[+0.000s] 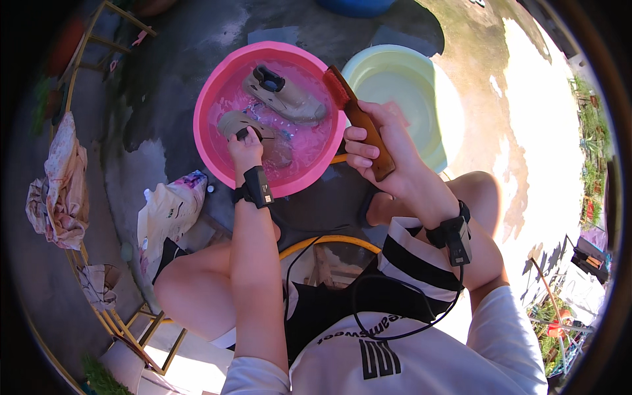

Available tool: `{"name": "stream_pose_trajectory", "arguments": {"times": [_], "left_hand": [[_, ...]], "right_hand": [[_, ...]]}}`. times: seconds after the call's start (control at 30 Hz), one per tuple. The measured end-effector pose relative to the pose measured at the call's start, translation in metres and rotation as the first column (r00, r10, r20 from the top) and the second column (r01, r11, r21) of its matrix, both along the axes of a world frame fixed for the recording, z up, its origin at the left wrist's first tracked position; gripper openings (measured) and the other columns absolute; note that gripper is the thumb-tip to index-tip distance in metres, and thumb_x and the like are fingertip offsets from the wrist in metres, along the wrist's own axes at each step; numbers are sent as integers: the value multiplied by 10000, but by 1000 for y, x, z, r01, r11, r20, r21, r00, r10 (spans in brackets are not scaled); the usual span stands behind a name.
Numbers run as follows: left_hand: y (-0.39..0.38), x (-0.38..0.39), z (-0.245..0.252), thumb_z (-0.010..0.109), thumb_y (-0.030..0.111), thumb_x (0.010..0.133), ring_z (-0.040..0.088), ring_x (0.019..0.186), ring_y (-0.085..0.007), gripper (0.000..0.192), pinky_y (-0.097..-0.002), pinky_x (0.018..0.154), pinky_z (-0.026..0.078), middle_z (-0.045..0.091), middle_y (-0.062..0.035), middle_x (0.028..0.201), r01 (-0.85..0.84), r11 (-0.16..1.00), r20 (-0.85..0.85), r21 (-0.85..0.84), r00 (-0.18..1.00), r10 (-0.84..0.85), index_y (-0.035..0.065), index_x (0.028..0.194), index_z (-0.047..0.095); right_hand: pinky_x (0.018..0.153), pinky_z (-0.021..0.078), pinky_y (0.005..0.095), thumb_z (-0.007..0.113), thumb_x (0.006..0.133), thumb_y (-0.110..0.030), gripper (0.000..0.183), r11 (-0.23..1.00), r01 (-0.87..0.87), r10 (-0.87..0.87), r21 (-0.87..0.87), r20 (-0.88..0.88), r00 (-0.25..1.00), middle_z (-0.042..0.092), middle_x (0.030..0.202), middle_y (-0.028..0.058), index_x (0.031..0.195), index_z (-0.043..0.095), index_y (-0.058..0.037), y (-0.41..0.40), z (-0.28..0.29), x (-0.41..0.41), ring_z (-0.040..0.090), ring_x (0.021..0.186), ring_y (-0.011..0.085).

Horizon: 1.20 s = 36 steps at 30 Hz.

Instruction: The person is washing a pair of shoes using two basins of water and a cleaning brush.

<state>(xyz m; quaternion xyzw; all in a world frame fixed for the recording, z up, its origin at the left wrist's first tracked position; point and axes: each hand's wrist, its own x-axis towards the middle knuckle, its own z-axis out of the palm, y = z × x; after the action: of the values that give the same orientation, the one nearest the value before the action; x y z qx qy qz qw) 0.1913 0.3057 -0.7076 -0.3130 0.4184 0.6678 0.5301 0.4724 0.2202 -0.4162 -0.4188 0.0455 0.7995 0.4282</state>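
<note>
My left hand grips a beige shoe at its dark collar, with part of the shoe under the water. Both lie inside a pink plastic basin of soapy water. Behind that shoe its mate, another beige shoe with a black lining, rests tilted in the same basin. Raised over the basin's right rim, my right hand holds a wooden-handled scrub brush. Its red bristles face left, apart from both shoes.
A pale green basin of water stands right of the pink one. At left are a printed plastic bag and cloth draped over a yellow metal frame. A yellow hose curves by my legs. Cables hang from both wrist devices.
</note>
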Motion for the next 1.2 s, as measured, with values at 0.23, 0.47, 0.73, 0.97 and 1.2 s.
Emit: {"name": "stream_pose_trajectory", "arguments": {"times": [0.23,0.47,0.73,0.97,1.2], "left_hand": [[25,-32,-23,504,371,1056,528,1297,-230,414,-414,1081,482,561,-58,1378,112,990,-131,81,986,-101,121,1386,496],[19,-29,-26,468,336,1055,454,1408,-303,473,-447,1121,429,522,-147,1454,344,937,-390,58,872,-296,75,1446,413],[-15,-2,-17,824,385,801,478,1203,-408,906,-510,1027,408,501,-259,1269,114,631,-551,-768,-619,-559,26,1482,347],[-10,15,-22,800,477,805,81,1483,-570,1046,-582,1196,232,-10,-399,1589,132,446,-412,-885,-669,-618,127,1603,223],[6,13,-57,689,432,922,75,1478,-606,843,-579,1209,227,-153,-308,1641,215,231,-312,-949,-536,-784,185,1599,251]], "right_hand": [[438,334,199,528,1032,-323,241,996,73,-72,-55,20,997,456,710,-35,1180,453,-148,8,-9,5,374,455,35],[429,324,204,537,1032,-336,244,995,67,-65,-78,26,998,455,704,-37,1179,467,-153,18,-20,3,368,450,37],[434,322,203,543,1031,-340,254,992,63,-55,-106,78,995,451,693,-39,1206,479,-166,20,-20,0,358,448,45],[428,316,214,538,1037,-342,263,986,104,-90,-133,108,990,446,688,-35,1219,485,-159,17,-13,2,349,441,52],[421,303,223,517,1051,-345,281,985,100,-94,-141,53,994,445,689,-33,1257,484,-156,14,-9,4,335,417,59]]}}
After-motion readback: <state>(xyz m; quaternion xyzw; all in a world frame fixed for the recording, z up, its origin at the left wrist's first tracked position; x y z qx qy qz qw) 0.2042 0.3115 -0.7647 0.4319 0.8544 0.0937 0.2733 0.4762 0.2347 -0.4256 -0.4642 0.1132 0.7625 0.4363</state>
